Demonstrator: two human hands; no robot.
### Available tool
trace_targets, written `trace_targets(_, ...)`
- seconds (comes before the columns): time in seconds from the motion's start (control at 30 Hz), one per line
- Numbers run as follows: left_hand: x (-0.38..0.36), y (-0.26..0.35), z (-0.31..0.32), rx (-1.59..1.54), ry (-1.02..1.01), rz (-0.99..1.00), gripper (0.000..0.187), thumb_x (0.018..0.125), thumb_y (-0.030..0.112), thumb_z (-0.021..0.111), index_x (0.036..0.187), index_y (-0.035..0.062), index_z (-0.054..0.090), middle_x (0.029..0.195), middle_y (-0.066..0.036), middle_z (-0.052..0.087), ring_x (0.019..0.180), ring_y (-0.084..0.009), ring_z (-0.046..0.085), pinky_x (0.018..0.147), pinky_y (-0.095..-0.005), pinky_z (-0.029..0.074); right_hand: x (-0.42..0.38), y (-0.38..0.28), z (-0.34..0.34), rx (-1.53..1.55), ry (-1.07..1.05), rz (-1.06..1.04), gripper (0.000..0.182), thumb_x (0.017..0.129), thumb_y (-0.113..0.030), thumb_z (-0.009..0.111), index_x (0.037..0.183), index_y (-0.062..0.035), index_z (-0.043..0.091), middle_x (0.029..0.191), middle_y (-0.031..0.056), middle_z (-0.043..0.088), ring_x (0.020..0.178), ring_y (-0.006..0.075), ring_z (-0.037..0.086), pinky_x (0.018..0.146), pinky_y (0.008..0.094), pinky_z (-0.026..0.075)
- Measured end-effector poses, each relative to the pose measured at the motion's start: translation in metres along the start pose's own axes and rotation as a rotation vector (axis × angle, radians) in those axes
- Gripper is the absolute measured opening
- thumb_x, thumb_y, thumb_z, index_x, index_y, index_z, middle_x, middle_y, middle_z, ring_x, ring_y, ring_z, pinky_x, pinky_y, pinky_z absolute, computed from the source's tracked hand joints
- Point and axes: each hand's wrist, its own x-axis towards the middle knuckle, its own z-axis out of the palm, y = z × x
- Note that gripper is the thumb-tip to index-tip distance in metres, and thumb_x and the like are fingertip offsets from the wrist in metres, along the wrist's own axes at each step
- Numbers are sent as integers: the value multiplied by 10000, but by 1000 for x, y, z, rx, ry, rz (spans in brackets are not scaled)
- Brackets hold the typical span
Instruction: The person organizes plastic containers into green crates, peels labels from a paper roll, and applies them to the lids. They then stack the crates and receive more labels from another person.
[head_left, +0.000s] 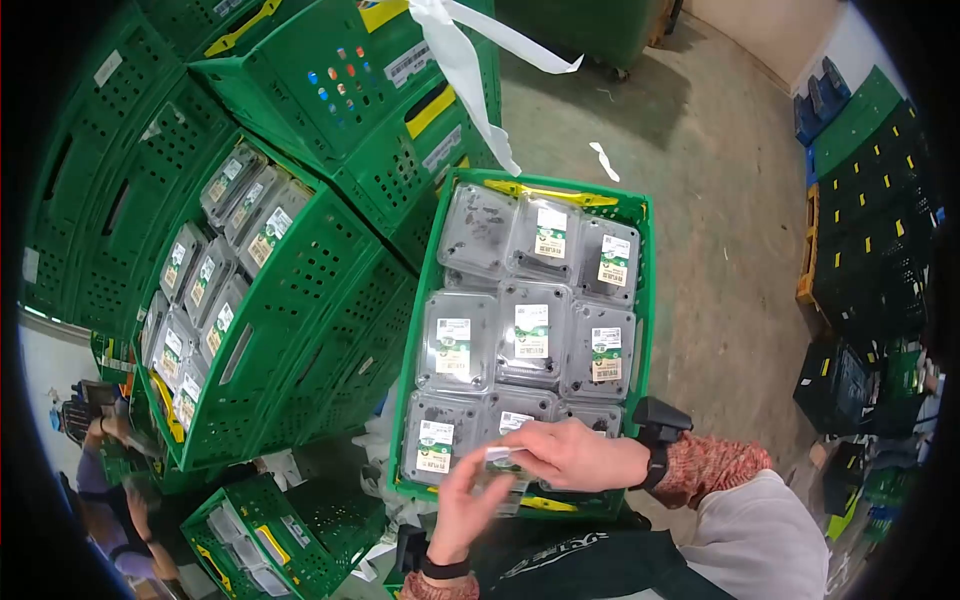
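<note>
A green crate (647, 300) in front of me holds rows of clear lidded plastic punnets with dark contents, probably berries. Most lids carry a white, green and cream label, like the middle punnet (505, 375); the back-left punnet (478, 230) shows none. Over the crate's near edge, my left hand (465, 508) and my right hand (578, 455) meet at the fingertips. Between them is a small white label (497, 453), pinched by the right fingers and touched by the left index finger. The left thumb is slightly blurred. My hands partly cover the front punnets.
Left stands a stack with a crate of labelled punnets (205, 275). Taller green crates (300, 100) rise behind it, a white strip (460, 70) hanging over them. A lower crate (290, 535) sits front left, near another person (115, 500). Dark crates (870, 200) line the right.
</note>
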Motion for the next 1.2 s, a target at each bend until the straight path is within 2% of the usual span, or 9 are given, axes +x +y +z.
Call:
trace_targets(0.03, 0, -7, 0, 95, 126, -27, 132, 880, 12, 675, 1009, -12, 665, 868, 4, 658, 761, -37, 569, 673, -200, 465, -2, -3, 5, -125, 75, -14, 181, 861, -105, 666, 1004, -33, 581, 822, 106, 593, 680, 313, 626, 572, 379, 537)
trace_targets(0.17, 3, -10, -1, -277, 235, -77, 51, 894, 53, 687, 901, 6, 703, 826, 25, 677, 756, -36, 564, 676, -213, 472, 14, -2, -3, -288, 201, -95, 115, 796, -118, 715, 853, -71, 626, 775, 56, 565, 638, 223, 612, 520, 329, 523)
trace_targets(0.3, 15, -1, 12, -155, 191, -160, 110, 882, 84, 704, 950, 1, 722, 871, 7, 709, 772, -56, 598, 687, -225, 482, 70, 64, -53, -499, 406, -51, 94, 814, -103, 677, 843, -67, 595, 767, 101, 569, 703, 311, 603, 546, 397, 485)
trace_targets(0.4, 7, -2, -4, 106, 146, -230, 156, 866, 66, 712, 1003, -7, 719, 901, 4, 712, 779, -53, 597, 700, -220, 483, 150, 152, -114, -504, 533, 49, 285, 798, -220, 722, 939, -26, 568, 923, 169, 618, 917, 376, 591, 775, 436, 478)
trace_targets(0.57, -60, -12, -48, 8, -78, -572, 243, 906, 119, 663, 1102, -24, 668, 1006, -57, 693, 884, -111, 618, 791, -251, 500, 212, 297, -87, -843, 217, 254, 664, 691, -409, 790, 1238, -135, 531, 1075, 122, 609, 1049, 296, 572, 872, 458, 423)
trace_targets(0.73, -160, -85, -38, -527, 133, -650, 203, 924, 36, 571, 1088, -39, 665, 1109, -133, 675, 1013, -199, 622, 869, -298, 502, 209, 246, -112, -1092, 342, 148, 738, 711, -479, 769, 1291, -97, 518, 1051, 88, 613, 1002, 260, 565, 821, 409, 400)
trace_targets(0.77, -160, -102, -33, -194, 51, -855, 178, 931, 70, 611, 1074, -18, 669, 1035, -90, 686, 927, -149, 627, 782, -284, 511, 208, 237, -120, -1067, 253, 211, 753, 719, -499, 755, 1294, -76, 516, 1088, 116, 597, 1028, 281, 552, 856, 426, 396)
trace_targets(0.9, -117, -111, -12, -396, 158, -713, 195, 898, 45, 670, 1086, -4, 680, 1001, -49, 711, 879, -93, 644, 787, -258, 518, 188, 221, -64, -1125, 145, 10, 1004, 691, -569, 748, 1432, -16, 358, 1461, 298, 315, 1337, 444, 328, 1094, 588, 237)
trace_targets(1.2, -122, -126, -10, -489, 124, -638, 232, 915, 59, 656, 1139, 1, 676, 1077, -32, 686, 945, -88, 619, 836, -249, 502, 201, 227, -59, -1006, -182, 133, 879, 781, -198, 647, 1523, -110, 184, 1483, 302, 314, 1338, 500, 347, 1053, 521, 378)
